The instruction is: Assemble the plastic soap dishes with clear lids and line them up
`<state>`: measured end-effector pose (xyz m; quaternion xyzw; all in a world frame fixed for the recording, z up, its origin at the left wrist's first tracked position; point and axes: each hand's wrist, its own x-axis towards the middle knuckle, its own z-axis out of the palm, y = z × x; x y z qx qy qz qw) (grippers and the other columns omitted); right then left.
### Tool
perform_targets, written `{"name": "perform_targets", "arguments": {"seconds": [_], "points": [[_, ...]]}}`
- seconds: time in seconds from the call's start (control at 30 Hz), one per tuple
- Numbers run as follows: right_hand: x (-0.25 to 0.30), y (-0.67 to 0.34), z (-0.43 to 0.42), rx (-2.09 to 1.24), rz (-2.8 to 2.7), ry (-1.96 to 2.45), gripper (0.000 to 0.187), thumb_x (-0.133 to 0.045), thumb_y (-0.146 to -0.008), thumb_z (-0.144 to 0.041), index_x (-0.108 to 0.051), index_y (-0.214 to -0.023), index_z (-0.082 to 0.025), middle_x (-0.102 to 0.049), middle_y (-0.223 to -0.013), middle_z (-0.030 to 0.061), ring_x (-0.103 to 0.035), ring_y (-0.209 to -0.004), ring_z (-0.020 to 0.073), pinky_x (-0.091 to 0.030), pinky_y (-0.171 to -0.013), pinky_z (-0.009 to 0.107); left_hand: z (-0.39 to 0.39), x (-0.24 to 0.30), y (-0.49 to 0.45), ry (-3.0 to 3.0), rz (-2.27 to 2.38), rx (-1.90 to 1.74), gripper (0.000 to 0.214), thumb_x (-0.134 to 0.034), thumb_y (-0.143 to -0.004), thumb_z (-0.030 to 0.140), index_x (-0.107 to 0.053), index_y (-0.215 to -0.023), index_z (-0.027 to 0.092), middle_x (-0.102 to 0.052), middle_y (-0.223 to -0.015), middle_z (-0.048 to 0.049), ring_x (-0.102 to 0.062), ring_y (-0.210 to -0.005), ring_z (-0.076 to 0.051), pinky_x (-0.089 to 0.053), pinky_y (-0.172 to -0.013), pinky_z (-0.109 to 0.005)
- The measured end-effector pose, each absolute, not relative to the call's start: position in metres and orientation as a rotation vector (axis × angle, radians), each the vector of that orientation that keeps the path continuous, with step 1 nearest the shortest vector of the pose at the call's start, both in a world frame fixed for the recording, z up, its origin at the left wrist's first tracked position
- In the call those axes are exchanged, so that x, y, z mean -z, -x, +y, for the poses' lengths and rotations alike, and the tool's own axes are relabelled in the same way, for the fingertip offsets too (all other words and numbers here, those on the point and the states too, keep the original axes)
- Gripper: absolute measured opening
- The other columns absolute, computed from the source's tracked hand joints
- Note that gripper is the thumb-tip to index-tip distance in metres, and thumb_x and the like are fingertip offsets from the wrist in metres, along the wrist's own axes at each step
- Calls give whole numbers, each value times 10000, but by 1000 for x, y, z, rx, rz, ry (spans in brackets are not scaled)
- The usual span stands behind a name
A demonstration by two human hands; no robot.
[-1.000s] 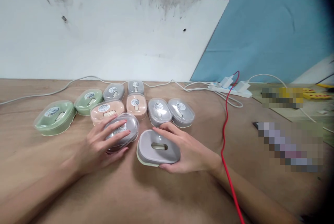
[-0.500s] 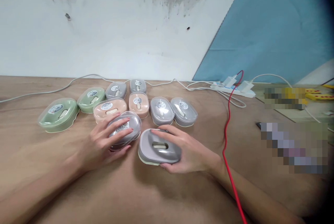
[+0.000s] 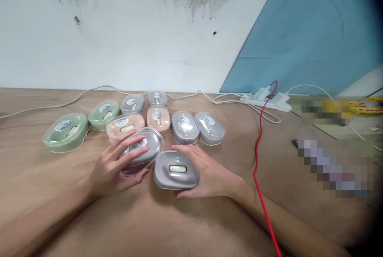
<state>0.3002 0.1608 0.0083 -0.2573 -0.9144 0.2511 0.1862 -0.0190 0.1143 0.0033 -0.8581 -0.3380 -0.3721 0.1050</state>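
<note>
The left hand [image 3: 115, 165] clasps a clear-lidded grey case [image 3: 143, 151]; just right of it, the right hand [image 3: 209, 173] cups a grey base [image 3: 176, 170] on the table [image 3: 179, 225].

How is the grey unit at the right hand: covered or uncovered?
Uncovered: the grey unit by the right hand shows a bare matte top, no clear cover or sticker.

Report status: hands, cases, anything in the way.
Left hand grips clear-lidded grey case, tilted. Right hand holds lidless grey case on table. Red cable lies close on that side.
</note>
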Motion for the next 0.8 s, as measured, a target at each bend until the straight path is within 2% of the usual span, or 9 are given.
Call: {"name": "perform_targets", "arguments": {"seconds": [0.13, 0.3, 0.47, 0.57, 0.63, 0.8], "points": [[1, -300, 163, -735, -2476, 631, 1244, -978, -650, -597, -238, -1603, -296, -529, -1529, 148, -599, -1363, 340, -510, -1132, 477, 109, 0, 9, 2614, -821, 1269, 640, -774, -920, 335, -515, -1466, 128, -523, -1487, -245, -518, -1450, -412, -496, -1185, -638], [-4, -297, 162, -634, -2406, 480, 1372, -954, -599, -709, -179, -1653, -293, -479, -1585, 170, -552, -1426, 367, -461, -1203, 537, 108, 8, -12, 2768, -651, 1162, 544, -714, -993, 451, -559, -1375, 96, -559, -1432, -257, -506, -1465, -382, -522, -1178, -546], [-7, -294, 160, -549, -2378, 444, 1097, -917, -764, -581, -326, -1645, -302, -537, -1564, 139, -550, -1442, 325, -506, -1180, 467, 112, 10, -22, 2762, -623, 1131, 529, -735, -979, 501, -605, -1309, 110, -573, -1453, -248, -478, -1497, -382, -481, -1211, -541], [-8, -299, 164, -516, -2350, 459, 1103, -923, -751, -563, -352, -1650, -276, -551, -1517, 144, -579, -1394, 324, -536, -1146, 446, 113, 8, -20, 2707, -701, 1107, 643, -751, -939, 593, -592, -1357, 130, -586, -1484, -231, -471, -1503, -384, -435, -1238, -560], [-12, -306, 168, -513, -2363, 497, 1133, -921, -749, -537, -321, -1670, -263, -539, -1492, 152, -592, -1359, 329, -545, -1126, 457, 113, 9, -17, 2667, -795, 1103, 680, -779, -918, 583, -580, -1383, 128, -616, -1465, -222, -501, -1475, -389, -430, -1231, -562], [-21, -318, 173, -551, -2519, 699, 1229, -928, -733, -553, -240, -1702, -241, -527, -1477, 180, -577, -1353, 368, -523, -1130, 520, 113, 9, -15, 2617, -990, 1019, 581, -774, -925, 420, -569, -1395, 148, -682, -1408, -182, -588, -1381, -367, -428, -1191, -547]]}}
